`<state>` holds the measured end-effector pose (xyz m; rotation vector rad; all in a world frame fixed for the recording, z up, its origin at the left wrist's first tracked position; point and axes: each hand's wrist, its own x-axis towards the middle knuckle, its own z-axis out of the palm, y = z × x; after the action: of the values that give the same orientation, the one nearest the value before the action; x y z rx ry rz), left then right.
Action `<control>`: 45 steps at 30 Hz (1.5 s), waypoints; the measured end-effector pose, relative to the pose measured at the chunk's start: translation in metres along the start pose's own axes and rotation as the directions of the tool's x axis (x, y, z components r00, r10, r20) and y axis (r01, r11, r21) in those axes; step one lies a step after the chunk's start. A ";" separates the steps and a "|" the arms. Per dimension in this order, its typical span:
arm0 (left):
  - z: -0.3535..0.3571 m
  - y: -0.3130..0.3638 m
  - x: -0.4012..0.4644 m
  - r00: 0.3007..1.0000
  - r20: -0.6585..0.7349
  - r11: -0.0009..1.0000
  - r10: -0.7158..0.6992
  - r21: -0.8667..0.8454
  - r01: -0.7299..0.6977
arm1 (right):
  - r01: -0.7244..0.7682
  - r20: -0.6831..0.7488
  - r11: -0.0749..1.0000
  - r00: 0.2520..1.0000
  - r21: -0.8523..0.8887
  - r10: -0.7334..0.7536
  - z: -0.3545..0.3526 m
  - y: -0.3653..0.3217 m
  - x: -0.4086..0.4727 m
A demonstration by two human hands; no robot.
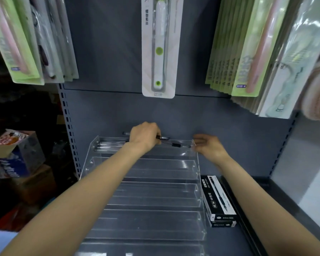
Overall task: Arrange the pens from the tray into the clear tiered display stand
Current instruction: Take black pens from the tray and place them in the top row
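Shelf: 1 stand (142, 182), 2 boxes (218, 200), 2 hands (145, 137)

A single wide-angle view comes from the person's head, looking forward and steeply down along both bare forearms. It sits close above the clear acrylic tiered display stand (142, 191), which fills the lower centre, and faces the grey slotted back panel (201, 117) of a shop shelf. Hanging blister packs (158, 47) crowd the top edge, bent by the lens.
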<state>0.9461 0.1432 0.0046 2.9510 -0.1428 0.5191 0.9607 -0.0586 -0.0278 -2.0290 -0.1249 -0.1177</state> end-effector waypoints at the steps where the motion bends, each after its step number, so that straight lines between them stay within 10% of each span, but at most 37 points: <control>1: 0.001 0.000 0.001 1.000 -0.002 1.000 0.009 0.021 -0.009 | 0.000 0.006 1.000 1.000 0.010 0.000 0.000 0.001 0.001; 7: 0.009 0.002 0.005 0.996 0.019 0.993 0.087 0.081 -0.088 | 0.015 0.025 1.000 1.000 0.017 -0.016 -0.002 0.002 -0.001; 16: 0.007 -0.007 -0.001 0.963 0.106 0.933 0.246 -0.295 -0.206 | 0.052 0.012 0.998 0.999 -0.036 -0.051 -0.002 0.003 -0.004; 45: 0.003 0.002 0.015 0.963 0.243 0.990 0.120 -0.096 -0.100 | -0.006 0.028 0.999 1.000 0.037 0.005 -0.004 0.011 -0.002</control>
<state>0.9609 0.1395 0.0077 2.9267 -0.3486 0.1486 0.9597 -0.0672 -0.0358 -1.9945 -0.1375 -0.0832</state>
